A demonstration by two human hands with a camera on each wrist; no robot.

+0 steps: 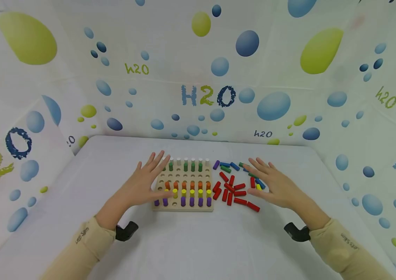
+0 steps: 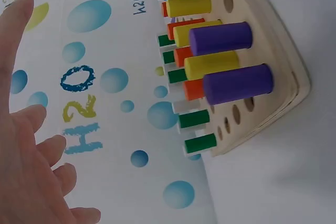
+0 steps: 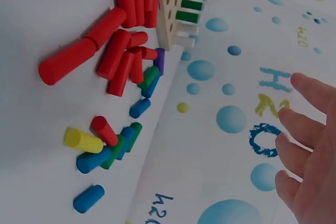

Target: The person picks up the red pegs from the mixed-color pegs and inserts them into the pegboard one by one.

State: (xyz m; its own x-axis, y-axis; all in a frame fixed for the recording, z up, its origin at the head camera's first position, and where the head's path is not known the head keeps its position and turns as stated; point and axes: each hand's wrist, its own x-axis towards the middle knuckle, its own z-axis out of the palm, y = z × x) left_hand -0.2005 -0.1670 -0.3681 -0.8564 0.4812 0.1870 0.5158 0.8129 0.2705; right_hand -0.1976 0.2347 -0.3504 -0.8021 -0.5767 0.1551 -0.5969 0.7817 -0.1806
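Note:
A light wooden pegboard (image 1: 184, 209) lies on the table, with white, green, orange, yellow and purple pegs upright in rows. Bare holes show between the green and orange rows, and one in the front purple row. My left hand (image 1: 140, 186) hovers over the board's left side, fingers spread, holding nothing. To the right of the board lie loose red pegs (image 1: 240, 201), with some blue, green, yellow and purple ones. Above the right edge of these pegs is my right hand (image 1: 274, 186), fingers extended and holding nothing. It hides part of the loose pegs.
A white cloth covers the table (image 1: 198, 249). Behind it and at both sides hangs a curtain (image 1: 163, 105) printed with blue and green drops. A dark wrist camera mount (image 1: 126, 231) sits under the left wrist, another mount (image 1: 297, 232) under the right.

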